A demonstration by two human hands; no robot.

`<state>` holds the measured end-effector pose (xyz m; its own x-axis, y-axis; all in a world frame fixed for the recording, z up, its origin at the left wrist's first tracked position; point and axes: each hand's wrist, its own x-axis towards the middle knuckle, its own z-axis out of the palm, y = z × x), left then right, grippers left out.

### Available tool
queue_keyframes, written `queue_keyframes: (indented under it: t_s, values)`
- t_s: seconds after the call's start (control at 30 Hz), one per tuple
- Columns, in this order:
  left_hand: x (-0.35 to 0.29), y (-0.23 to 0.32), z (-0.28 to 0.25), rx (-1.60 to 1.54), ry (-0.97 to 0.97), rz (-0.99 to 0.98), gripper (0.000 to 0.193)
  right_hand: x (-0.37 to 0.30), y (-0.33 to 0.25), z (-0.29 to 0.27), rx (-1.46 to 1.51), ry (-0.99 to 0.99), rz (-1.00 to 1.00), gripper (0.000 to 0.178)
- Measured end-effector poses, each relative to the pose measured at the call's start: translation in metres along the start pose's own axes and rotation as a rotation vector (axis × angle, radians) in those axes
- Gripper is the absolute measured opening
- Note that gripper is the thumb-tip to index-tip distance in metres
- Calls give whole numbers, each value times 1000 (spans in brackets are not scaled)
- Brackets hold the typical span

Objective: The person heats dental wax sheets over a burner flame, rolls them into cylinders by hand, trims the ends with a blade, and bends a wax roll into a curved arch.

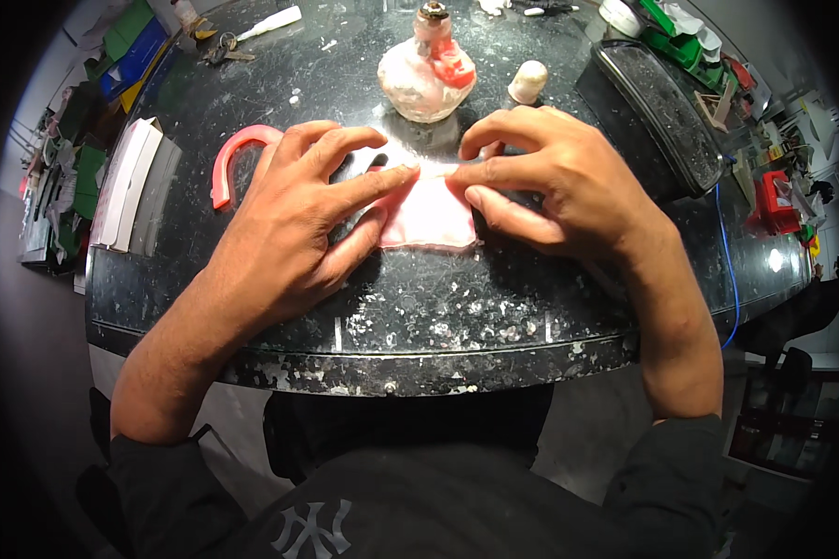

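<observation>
A thin pink wax sheet (429,216), washed out by bright light, lies on the dark worktop between my hands. My left hand (303,200) grips its left side, with the index fingertip at the far edge and the thumb by the left edge. On the other side, my right hand (555,172) has index finger and thumb at the sheet's far right corner. A curved pink wax strip (235,163) lies partly hidden behind my left hand. Beyond the sheet stands a glass spirit lamp (426,79) smeared with pink and red wax. Its whitish cap (529,82) stands to the right.
A white box (126,186) lies at the left. The black case (653,116) sits at the right, near a blue cable (732,270). Keys (226,48) and a white tube (270,22) are at the far left. The scratched worktop's front edge (391,368) runs before me.
</observation>
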<state>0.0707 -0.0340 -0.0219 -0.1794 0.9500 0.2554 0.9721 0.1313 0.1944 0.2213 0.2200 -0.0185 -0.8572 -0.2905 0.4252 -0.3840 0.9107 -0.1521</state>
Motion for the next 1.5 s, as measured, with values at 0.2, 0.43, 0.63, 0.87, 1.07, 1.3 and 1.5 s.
queue_keyframes:
  t_s: [0.2, 0.43, 0.63, 0.87, 1.07, 1.3, 1.5]
  values:
    - [-1, -1, 4, -69, -18, -23, 49, 0, 0, 10, 91, 17, 88, 23]
    - [3, -10, 9, -93, 159, -43, 34, 4, -4, 24, 122, 78, 206, 22]
    - [7, -7, 9, -299, 118, -165, 26, 10, -6, 28, 378, 81, 265, 20]
    - [5, -10, 11, -473, 82, -242, 25, 13, -8, 33, 445, 98, 261, 22]
    - [14, -30, 0, -480, 108, -169, 15, 20, -8, 27, 506, 42, 441, 19]
    - [9, -29, 2, -476, 103, -215, 21, 9, 2, 24, 550, 59, 334, 15]
    - [6, -31, 1, -394, 150, -173, 19, 5, 8, 30, 262, 154, 0, 15]
